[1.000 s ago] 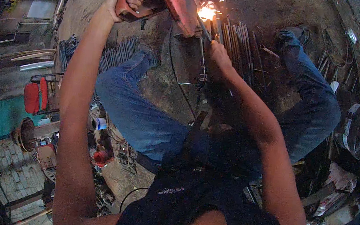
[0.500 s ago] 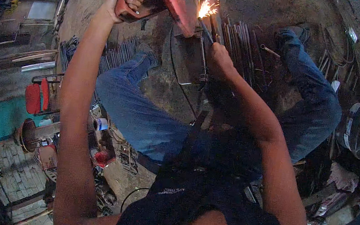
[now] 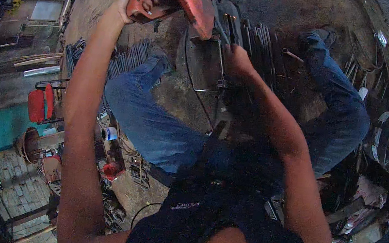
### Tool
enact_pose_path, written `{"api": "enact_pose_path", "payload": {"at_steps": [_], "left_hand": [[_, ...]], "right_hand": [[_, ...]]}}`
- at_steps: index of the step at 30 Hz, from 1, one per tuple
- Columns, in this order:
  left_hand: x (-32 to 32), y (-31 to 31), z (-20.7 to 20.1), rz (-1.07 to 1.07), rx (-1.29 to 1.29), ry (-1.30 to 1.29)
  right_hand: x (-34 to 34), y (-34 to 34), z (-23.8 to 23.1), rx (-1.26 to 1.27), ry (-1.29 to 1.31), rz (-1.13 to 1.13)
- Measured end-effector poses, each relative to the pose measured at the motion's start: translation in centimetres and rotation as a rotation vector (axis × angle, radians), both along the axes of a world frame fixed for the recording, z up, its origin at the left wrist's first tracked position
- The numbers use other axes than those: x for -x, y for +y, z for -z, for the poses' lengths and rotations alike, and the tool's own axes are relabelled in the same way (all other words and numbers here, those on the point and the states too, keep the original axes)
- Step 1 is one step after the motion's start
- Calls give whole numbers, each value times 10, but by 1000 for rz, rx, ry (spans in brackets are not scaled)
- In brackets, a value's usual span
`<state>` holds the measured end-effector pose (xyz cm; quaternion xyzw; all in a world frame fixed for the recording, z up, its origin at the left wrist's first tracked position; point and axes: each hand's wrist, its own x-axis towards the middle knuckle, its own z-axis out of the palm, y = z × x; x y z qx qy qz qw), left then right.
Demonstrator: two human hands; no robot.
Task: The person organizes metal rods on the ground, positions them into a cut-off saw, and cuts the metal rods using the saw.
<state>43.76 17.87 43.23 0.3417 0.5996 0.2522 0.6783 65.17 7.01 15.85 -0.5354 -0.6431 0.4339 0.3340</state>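
Observation:
At the top, a cut-off saw shows its red, worn blade guard [image 3: 194, 4] and a boxy red handle [image 3: 137, 10]. My left hand [image 3: 128, 0] is wrapped round the left side of that handle, with part of its fingers lost in the dark opening. Just right of the guard, my right hand [image 3: 239, 60] is closed on a thin metal rod [image 3: 223, 32] that reaches up toward the saw. Small orange glowing spots show beyond the rod. The guard hides the blade and the rod's far end is hard to make out.
Metal rods [image 3: 264, 42] lie in a row right of the saw, and a stack of short bars [image 3: 133, 58] lies left, by my foot. A pipe piece [image 3: 293, 55] rests near my right foot. A red chair [image 3: 36, 106] and clutter stand left; a metal ring [image 3: 385, 136] is right.
The bright sparks beside the guard have died down to faint orange spots. The guard and handle have shifted slightly right. My left fingers show less inside the handle; my right hand has barely moved.

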Motion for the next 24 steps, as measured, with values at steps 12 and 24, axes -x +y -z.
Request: {"api": "enact_pose_path", "payload": {"at_steps": [12,24], "left_hand": [[6,0,9,-1,-300,261],[14,7,14,-73,-227,242]], "right_hand": [[-12,9,30,524,609,-3],[-9,8,25,412,420,28]]}}
